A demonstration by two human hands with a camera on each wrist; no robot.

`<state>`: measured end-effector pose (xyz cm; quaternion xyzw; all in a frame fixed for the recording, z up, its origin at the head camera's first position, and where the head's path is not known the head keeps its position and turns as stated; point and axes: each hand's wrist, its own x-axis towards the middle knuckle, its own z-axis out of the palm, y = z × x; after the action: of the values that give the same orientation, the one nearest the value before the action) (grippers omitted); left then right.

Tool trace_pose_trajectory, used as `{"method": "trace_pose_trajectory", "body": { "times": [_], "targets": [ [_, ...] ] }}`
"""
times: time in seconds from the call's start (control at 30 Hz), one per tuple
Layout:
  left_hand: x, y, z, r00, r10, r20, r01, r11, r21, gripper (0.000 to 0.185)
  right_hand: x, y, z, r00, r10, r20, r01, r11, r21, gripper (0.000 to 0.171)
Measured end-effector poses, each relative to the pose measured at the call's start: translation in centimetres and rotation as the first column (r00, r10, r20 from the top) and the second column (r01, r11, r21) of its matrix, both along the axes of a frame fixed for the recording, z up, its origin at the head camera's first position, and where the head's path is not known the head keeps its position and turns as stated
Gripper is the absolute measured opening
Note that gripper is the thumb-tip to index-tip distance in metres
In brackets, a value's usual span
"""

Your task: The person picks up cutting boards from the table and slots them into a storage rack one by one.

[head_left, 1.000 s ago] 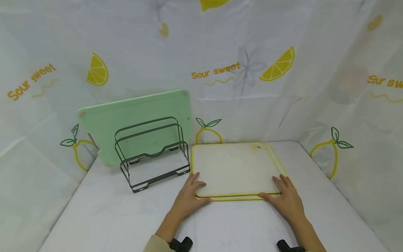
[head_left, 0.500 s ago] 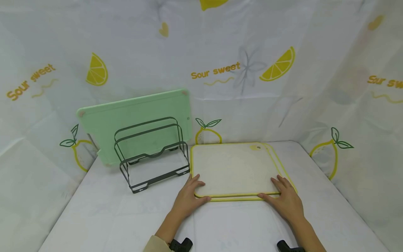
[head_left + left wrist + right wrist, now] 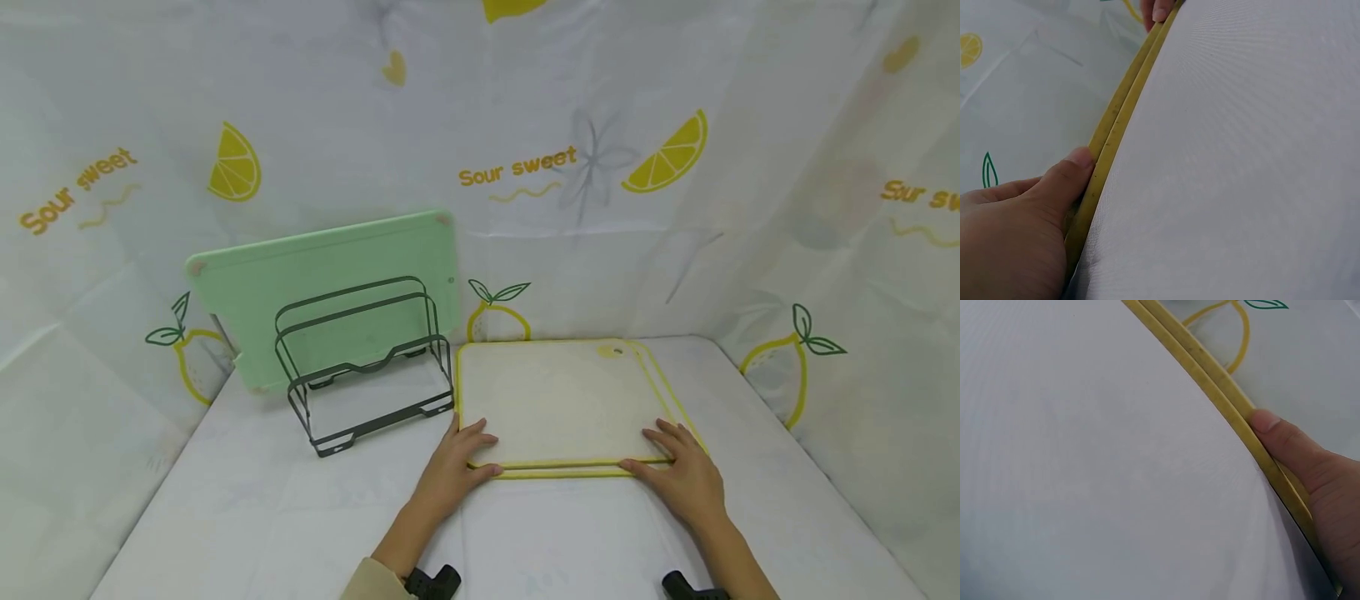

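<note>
Two cutting boards lie stacked flat on the table, white with yellow edges. The upper cutting board (image 3: 558,400) covers most of the lower cutting board (image 3: 573,474), whose yellow rim shows along the front and right. My left hand (image 3: 447,467) grips the front left corner, thumb at the front edge and fingers over the top and side. At the front right corner, my right hand (image 3: 686,479) grips in the same way. In the left wrist view the left thumb (image 3: 1069,175) presses the upper rim; the right thumb (image 3: 1282,434) does likewise in the right wrist view.
Left of the boards stands a dark wire rack (image 3: 371,392). Behind it a green cutting board (image 3: 322,292) leans upright against the lemon-printed backdrop (image 3: 570,83). A white cloth (image 3: 562,542) covers the table.
The fingers of both hands have shifted slightly inward over the upper cutting board. The boards and the rack have stayed in place; the head view has moved a little.
</note>
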<state>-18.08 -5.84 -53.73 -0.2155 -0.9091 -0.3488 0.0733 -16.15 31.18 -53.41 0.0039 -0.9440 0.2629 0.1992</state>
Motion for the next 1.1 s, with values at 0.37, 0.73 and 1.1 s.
{"method": "trace_pose_trajectory", "body": {
  "times": [0.37, 0.73, 1.1],
  "targets": [
    [0.23, 0.12, 0.05, 0.987, -0.07, -0.146, 0.067, 0.997, -0.025, 0.031, 0.09, 0.28, -0.24, 0.997, 0.003, -0.076, -0.013, 0.991, -0.135, 0.055],
    [0.25, 0.28, 0.12, 0.98, -0.04, -0.193, 0.04, 0.999, -0.003, 0.04, 0.16, 0.0, 0.0, 0.994, -0.035, -0.1, 0.019, 0.988, -0.155, 0.052],
    [0.79, 0.7, 0.14, 0.98, -0.002, -0.198, 0.006, 1.0, 0.016, 0.038, 0.59, 0.18, -0.09, 0.991, -0.045, -0.123, 0.029, 0.991, -0.128, 0.053]
  ]
}}
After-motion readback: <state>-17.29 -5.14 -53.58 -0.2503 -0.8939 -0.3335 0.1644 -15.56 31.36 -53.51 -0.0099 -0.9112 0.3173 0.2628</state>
